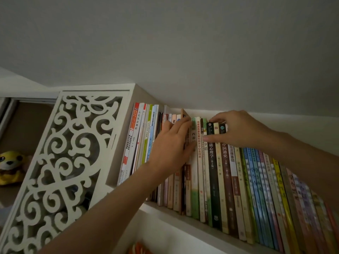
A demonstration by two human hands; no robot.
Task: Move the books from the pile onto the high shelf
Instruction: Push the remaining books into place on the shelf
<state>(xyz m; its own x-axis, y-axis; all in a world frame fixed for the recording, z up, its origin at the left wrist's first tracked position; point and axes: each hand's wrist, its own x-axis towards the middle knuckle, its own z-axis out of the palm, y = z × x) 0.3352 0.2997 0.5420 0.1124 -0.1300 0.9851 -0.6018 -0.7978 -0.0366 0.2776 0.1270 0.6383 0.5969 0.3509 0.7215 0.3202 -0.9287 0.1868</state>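
Note:
The high shelf (pixel 176 216) carries a long row of upright books (pixel 256 180) just under the ceiling. A thin brown book (pixel 183 113) stands taller than its neighbours in a gap in the row. My left hand (pixel 170 149) holds it, fingers stretched along its left side and thumb on its right. My right hand (pixel 238 129) hooks its fingers over the tops of a few books, among them a dark green book (pixel 213 171), with the thumb pressed on their spines just right of the gap. The pile is out of view.
A white carved lattice panel (pixel 64 153) closes the cabinet to the left of the books. Behind it a yellow plush toy (pixel 11 167) sits in a lower compartment. Something orange (pixel 139 249) shows on the shelf below. The ceiling is close above the book tops.

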